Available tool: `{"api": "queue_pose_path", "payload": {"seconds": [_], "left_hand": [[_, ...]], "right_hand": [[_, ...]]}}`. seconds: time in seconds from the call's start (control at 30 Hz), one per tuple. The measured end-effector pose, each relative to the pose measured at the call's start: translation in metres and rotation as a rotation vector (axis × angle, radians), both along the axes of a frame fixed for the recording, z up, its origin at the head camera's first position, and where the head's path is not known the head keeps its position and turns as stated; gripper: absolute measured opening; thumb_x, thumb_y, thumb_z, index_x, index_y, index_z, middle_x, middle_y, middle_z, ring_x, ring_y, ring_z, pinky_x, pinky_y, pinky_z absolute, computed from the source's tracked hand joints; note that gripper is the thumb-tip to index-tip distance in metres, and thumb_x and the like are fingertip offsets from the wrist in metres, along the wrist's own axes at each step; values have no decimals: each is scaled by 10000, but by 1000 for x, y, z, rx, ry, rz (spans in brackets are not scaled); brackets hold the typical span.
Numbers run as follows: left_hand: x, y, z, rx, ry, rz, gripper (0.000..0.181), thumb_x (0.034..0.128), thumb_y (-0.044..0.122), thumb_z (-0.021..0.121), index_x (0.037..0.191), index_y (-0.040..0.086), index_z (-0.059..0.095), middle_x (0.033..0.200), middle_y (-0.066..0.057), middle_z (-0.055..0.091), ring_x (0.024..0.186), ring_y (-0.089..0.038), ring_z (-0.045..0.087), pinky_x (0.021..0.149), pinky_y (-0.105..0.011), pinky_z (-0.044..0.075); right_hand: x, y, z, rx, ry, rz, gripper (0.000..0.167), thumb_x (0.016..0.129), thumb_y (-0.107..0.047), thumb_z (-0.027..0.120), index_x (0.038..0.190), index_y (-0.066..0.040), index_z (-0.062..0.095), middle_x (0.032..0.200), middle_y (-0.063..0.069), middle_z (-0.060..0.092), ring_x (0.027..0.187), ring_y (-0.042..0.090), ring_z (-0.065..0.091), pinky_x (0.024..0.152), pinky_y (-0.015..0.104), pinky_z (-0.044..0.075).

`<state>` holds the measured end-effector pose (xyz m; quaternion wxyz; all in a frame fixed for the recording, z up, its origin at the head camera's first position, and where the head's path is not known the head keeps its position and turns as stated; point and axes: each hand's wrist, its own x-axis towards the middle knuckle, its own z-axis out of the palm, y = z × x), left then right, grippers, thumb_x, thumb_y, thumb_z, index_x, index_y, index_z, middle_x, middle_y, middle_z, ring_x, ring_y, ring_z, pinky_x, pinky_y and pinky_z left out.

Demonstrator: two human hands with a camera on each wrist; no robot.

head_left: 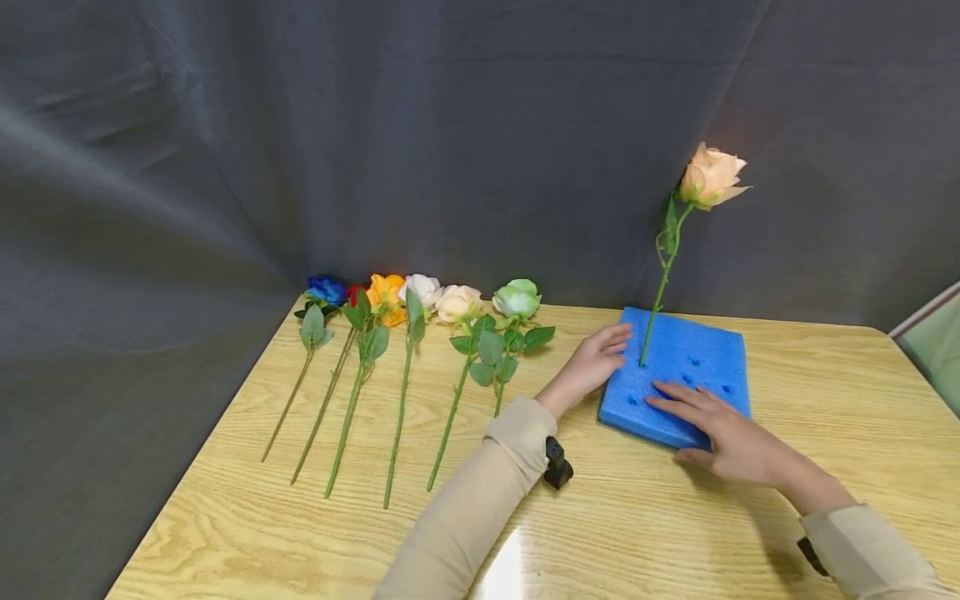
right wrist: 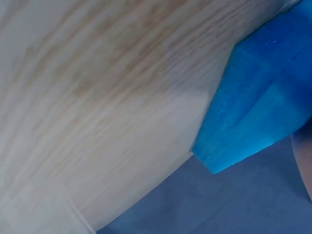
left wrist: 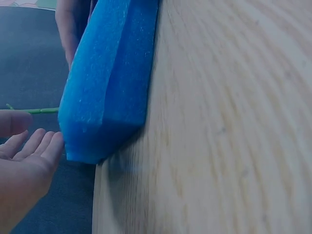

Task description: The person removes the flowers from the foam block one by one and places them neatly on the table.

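A blue foam block [head_left: 675, 342] with several small holes lies flat on the table. From its left part a peach artificial rose [head_left: 711, 177] stands up, leaning slightly right, its green stem [head_left: 662, 283] stuck in the foam. My left hand [head_left: 592, 362] is at the block's left edge with fingers extended; in the left wrist view its fingertips [left wrist: 54, 146] come up close to the foam, and contact is hard to tell. Spread over the block's front right part, my right hand [head_left: 723, 433] rests its fingers on the foam. Neither hand grips the stem.
Left of the block, several artificial roses lie in a row on the wooden table [head_left: 225, 533], stems toward me: blue [head_left: 327, 290], red [head_left: 356, 294], orange [head_left: 386, 293], whitish [head_left: 422, 291], cream [head_left: 458, 303], green [head_left: 517, 298]. A dark grey curtain [head_left: 450, 150] hangs behind.
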<state>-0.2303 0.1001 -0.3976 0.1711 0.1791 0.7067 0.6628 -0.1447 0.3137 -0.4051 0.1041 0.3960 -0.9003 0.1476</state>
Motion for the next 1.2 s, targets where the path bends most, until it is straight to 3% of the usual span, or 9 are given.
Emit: {"api": "queue_pose_path", "payload": {"seconds": [0.1,0.17,0.3,0.77,1.0,1.2], "left_hand": [[1,3,0,-7,-1,-11,510,981,16,449,1467,151,380,1485,-44,445,1374,-197,427,1084,-262,422],[1,5,1,-9,1,-18,517,980,6,443,1473,147,371,1491,-42,438,1379,-193,421,1081,-258,424],[1,8,2,-14,4,-34,533,982,-7,429,1485,150,348,1516,-30,405,1402,-179,387,1092,-250,412],[3,20,4,-49,-11,-40,545,985,23,443,1496,176,327,1525,-31,390,1403,-171,382,1108,-255,396],[1,21,4,-19,-20,-17,507,990,71,482,1472,173,365,1479,-64,449,1370,-197,430,1087,-264,420],[0,20,2,25,-32,9,464,989,78,493,1437,171,416,1431,-87,493,1330,-207,476,1043,-246,451]], "right_hand": [[-1,5,-3,-13,13,-57,862,695,-245,838,1445,-156,422,1537,107,350,1445,-25,79,1223,209,-11],[-2,9,-5,-20,7,-99,892,695,-303,834,1458,-148,399,1519,172,354,1464,6,78,1250,360,13],[-3,16,-7,-17,-23,-152,930,698,-364,824,1477,-144,366,1502,247,340,1488,59,52,1216,557,53],[-1,17,-8,-22,-84,-170,893,729,-318,809,1483,-164,356,1493,258,353,1452,-45,29,1227,530,31],[0,17,-9,-28,-84,-177,888,731,-320,807,1482,-163,359,1495,252,354,1482,39,72,1199,596,70],[0,17,-8,-24,-79,-179,882,735,-318,805,1481,-164,360,1489,255,362,1479,30,71,1213,565,60]]}}
